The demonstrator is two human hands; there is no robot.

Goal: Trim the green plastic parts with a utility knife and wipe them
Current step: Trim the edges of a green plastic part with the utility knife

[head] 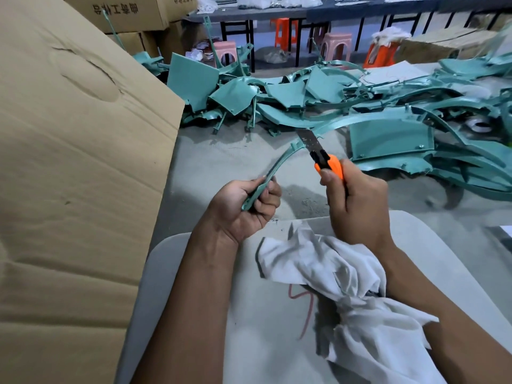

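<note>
Head view, frame centre: left hand (246, 206) fingers curl round a curved green plastic strip (279, 164), right hand (357, 200) fingers grip an orange utility knife (322, 159), blade touching the strip's upper end.

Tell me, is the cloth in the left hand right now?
No, the left hand grips a curved green strip, while the cloth lies under the right forearm.

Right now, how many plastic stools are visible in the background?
4, perhaps more hidden: pink stool behind the green pile, orange stool under the table, second pink stool centre, second orange stool right, cloth-topped.
</note>
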